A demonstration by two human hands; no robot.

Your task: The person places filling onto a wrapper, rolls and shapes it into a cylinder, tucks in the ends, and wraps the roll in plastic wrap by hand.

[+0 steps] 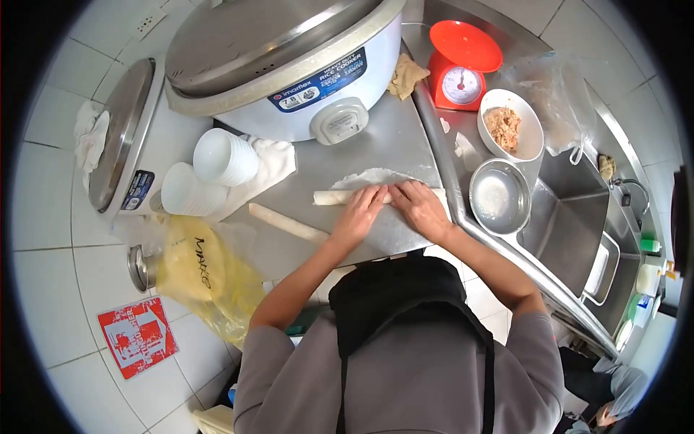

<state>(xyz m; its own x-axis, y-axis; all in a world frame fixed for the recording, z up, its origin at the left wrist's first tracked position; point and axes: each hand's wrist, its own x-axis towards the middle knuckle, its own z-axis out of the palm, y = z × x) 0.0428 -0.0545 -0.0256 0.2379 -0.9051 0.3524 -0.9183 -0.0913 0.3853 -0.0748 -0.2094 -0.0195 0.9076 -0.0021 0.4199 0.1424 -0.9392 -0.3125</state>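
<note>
A long pale roll of thin wrapper [330, 197] lies across the steel counter in front of me. Its loose wrapper edge [372, 176] spreads flat on the far side. My left hand [361, 211] presses curled fingers onto the middle of the roll. Close beside it, my right hand [421, 208] grips the same roll, thumbs near each other. What is inside the roll is hidden. A second pale roll [285, 223] rests on the counter left of my left forearm, its near end reaching toward that arm.
A large rice cooker [289, 79] stands behind the counter space, with stacked white bowls [225, 158] to its left. On the right are a red scale [461, 85], a white bowl of minced filling [531, 134], a metal pan of liquid [499, 197] and a sink [564, 217].
</note>
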